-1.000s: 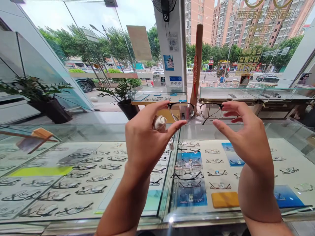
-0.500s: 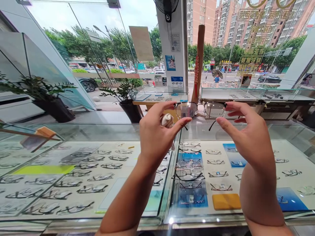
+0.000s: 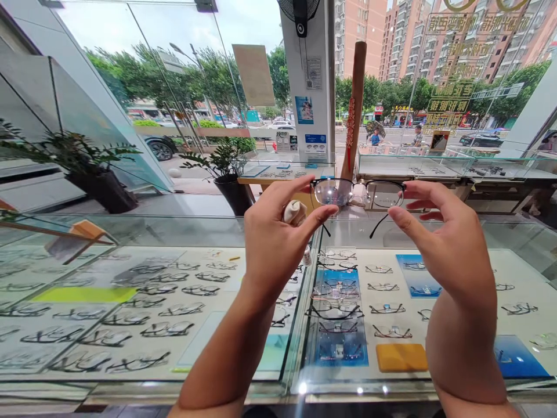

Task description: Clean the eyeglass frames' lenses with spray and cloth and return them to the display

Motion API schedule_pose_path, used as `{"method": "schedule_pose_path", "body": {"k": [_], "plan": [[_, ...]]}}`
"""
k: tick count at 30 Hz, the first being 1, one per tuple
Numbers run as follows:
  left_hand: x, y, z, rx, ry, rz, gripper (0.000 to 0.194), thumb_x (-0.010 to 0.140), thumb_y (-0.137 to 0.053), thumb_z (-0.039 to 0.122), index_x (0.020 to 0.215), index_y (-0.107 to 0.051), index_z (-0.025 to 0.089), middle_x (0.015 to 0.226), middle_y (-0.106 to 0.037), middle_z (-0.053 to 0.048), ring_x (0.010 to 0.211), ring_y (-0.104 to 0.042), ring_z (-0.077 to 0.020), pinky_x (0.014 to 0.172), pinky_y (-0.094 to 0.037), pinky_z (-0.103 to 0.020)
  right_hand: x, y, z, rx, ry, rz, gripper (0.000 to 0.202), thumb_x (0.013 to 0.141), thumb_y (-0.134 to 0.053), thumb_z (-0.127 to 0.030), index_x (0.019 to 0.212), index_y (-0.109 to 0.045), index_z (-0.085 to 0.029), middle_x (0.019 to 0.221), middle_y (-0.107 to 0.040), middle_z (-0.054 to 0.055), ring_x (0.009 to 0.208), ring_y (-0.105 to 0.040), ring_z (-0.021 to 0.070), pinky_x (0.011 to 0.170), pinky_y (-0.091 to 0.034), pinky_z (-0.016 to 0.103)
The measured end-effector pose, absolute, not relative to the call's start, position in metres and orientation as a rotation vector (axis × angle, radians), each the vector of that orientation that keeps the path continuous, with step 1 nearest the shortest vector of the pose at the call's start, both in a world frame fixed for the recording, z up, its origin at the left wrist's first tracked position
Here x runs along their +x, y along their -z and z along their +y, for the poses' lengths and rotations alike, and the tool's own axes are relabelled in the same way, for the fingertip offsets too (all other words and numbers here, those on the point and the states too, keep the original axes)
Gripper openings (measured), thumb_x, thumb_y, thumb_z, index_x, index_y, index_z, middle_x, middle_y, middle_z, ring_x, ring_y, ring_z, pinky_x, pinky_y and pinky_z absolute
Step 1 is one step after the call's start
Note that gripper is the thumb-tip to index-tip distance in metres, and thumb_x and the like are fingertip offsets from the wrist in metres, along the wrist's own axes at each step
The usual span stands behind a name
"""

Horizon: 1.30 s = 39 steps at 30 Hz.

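A pair of eyeglasses (image 3: 334, 191) with dark upper rims and clear lenses is held up above the glass display counter, its temples extending toward me and downward. My left hand (image 3: 278, 226) pinches the frame's left end between thumb and fingers. At the other end, my right hand (image 3: 448, 226) grips the frame in the same way, thumb below and fingers above. Behind my left hand a crumpled cream cloth (image 3: 295, 212) shows in part, with a small white bottle (image 3: 307, 255) beneath it.
Below my hands, the glass counter (image 3: 300, 325) holds rows of eyeglasses, blue cards (image 3: 343, 348) and an orange-yellow case (image 3: 401, 357). A wooden stand (image 3: 82, 235) sits at left. Farther back are potted plants (image 3: 232, 191), a wooden post (image 3: 355, 104) and another display case (image 3: 404, 165).
The view has shifted slightly, so the room appears a little farther right. Both hands still hold the eyeglasses at about the same height, with the right hand slightly farther right.
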<state>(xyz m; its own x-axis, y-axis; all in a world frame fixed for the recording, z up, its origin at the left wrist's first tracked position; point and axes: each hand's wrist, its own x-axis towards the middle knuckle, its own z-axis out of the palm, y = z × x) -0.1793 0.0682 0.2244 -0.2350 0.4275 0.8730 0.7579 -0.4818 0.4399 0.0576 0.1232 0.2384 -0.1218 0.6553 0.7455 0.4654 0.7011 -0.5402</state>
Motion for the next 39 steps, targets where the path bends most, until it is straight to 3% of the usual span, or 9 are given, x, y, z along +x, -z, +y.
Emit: {"method": "schedule_pose_path", "body": {"k": [10, 20, 31, 39], "plan": [[-0.175, -0.224, 0.063, -1.658, 1.800, -1.453, 0.042, 0.086, -0.085, 0.054, 0.116, -0.077, 0.026, 0.113, -0.080, -0.007, 0.103, -0.075, -0.0245, 0.077, -0.064, -0.036, 0.057, -0.239, 0.119, -0.864, -0.178, -1.749, 0.041, 0.092, -0.076, -0.052, 0.123, -0.078, -0.025, 0.115, -0.082, 0.010, 0.100, -0.077, 0.0286, 0.087, -0.065, 0.050], [-0.176, -0.223, 0.062, -1.661, 1.764, -1.389, 0.039, 0.087, -0.084, 0.055, 0.115, -0.078, 0.028, 0.113, -0.081, -0.006, 0.105, -0.076, -0.0257, 0.084, -0.064, -0.040, 0.057, -0.239, 0.116, -0.835, -0.155, -1.757, 0.035, 0.094, -0.075, -0.049, 0.122, -0.081, -0.029, 0.111, -0.082, 0.009, 0.102, -0.077, 0.0302, 0.089, -0.065, 0.053], [-0.176, -0.224, 0.060, -1.630, 1.770, -1.358, 0.040, 0.087, -0.084, 0.055, 0.116, -0.078, 0.028, 0.112, -0.080, -0.006, 0.104, -0.076, -0.0259, 0.085, -0.065, -0.041, 0.055, -0.241, 0.113, -0.769, -0.140, -1.746, 0.035, 0.094, -0.075, -0.050, 0.124, -0.079, -0.033, 0.114, -0.081, 0.009, 0.106, -0.076, 0.0323, 0.091, -0.064, 0.057], [-0.177, -0.223, 0.063, -1.626, 1.807, -1.360, 0.046, 0.089, -0.082, 0.057, 0.125, -0.076, 0.029, 0.120, -0.079, -0.008, 0.106, -0.075, -0.0257, 0.076, -0.064, -0.037, 0.047, -0.243, 0.105, -0.740, 0.004, -1.678, 0.035, 0.098, -0.070, -0.051, 0.129, -0.075, -0.035, 0.117, -0.077, 0.010, 0.115, -0.072, 0.0352, 0.090, -0.063, 0.057]]}}
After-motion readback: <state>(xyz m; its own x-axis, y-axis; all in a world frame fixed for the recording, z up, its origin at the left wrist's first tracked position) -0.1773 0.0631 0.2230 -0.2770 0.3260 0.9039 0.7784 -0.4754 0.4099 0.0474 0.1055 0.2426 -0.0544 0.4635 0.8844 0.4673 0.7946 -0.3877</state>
